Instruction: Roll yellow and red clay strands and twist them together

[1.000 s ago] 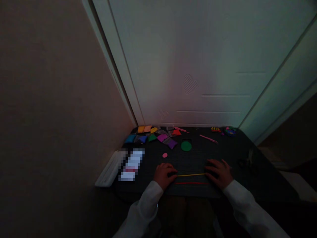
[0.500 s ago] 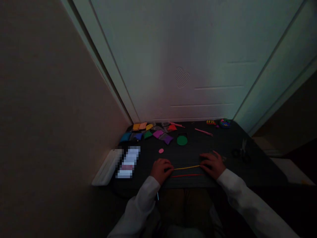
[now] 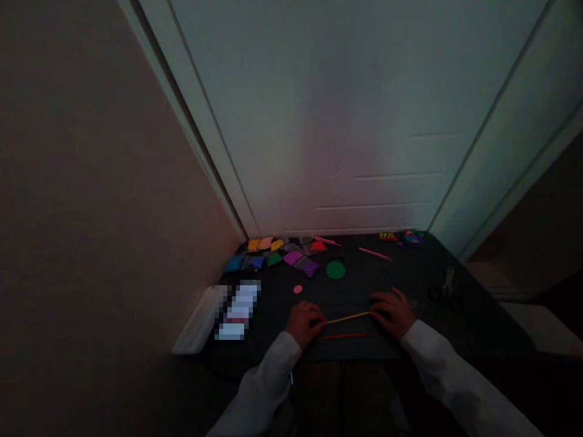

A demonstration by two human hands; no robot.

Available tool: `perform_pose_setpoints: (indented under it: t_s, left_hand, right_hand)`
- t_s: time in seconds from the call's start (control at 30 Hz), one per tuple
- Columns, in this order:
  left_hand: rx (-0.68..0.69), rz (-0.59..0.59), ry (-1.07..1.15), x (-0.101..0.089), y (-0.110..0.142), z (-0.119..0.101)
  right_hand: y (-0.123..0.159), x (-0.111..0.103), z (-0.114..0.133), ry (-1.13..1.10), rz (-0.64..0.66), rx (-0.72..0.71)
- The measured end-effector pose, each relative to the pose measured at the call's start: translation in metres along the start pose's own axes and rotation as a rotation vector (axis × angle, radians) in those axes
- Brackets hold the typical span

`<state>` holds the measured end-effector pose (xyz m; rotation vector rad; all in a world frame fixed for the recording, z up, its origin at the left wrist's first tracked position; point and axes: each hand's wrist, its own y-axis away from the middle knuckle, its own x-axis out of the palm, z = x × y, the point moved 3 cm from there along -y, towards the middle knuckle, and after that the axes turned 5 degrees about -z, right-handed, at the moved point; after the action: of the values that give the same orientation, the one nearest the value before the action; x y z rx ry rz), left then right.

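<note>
A thin yellow strand (image 3: 348, 317) stretches nearly straight between my two hands. My left hand (image 3: 306, 324) pinches its left end between thumb and fingers. At the right end, my right hand (image 3: 393, 312) pinches it, with some fingers raised and spread. A thin red strand (image 3: 348, 335) lies on the dark table just nearer to me, running almost alongside the yellow one; its left end is close to my left hand. Beyond the hands lie a small pink disc (image 3: 297, 289) and a larger green disc (image 3: 336, 270).
Several coloured packets (image 3: 274, 260) lie at the back left of the table. A lit phone (image 3: 238, 309), pixelated, and a white box-like object (image 3: 200, 320) are on the left. Pink tools (image 3: 374, 254) lie behind, scissors (image 3: 448, 288) at right. A white door (image 3: 291, 121) stands behind the table.
The view has tilted up slightly, so everything sits lower. My left hand has shifted a little right, and the yellow strand slants more, its right end farther from me. Both hands keep hold.
</note>
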<state>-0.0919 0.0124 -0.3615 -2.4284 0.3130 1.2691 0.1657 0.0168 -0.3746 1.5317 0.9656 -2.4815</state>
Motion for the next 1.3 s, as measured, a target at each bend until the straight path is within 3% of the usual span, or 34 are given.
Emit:
perform_pose_setpoints:
  t_s: [0.43,0.6,0.73,0.93,1.07,1.3]
  left_hand:
    - [0.021,-0.102,0.021,-0.004,-0.022,0.000]
    - [-0.015,-0.179,0.030,-0.008,-0.013,0.012]
    - [-0.119,-0.271,0.032,-0.016,-0.003,0.030]
    - [-0.287,-0.389,0.082,-0.018,0.005,0.045]
    - [-0.286,-0.393,0.110,-0.018,0.007,0.044]
    - [-0.302,-0.391,0.156,-0.018,0.006,0.045]
  right_hand:
    - [-0.027,0.008,-0.018,0.031,-0.005,0.059]
    - [-0.006,-0.004,-0.046,0.151,-0.003,0.161]
    - [0.010,-0.016,-0.062,0.161,0.131,0.171]
    - [0.010,-0.020,-0.061,0.235,0.251,0.174]
    - [0.019,-0.021,-0.067,0.146,0.296,0.069]
    - [0.020,-0.021,-0.068,0.261,0.284,0.076]
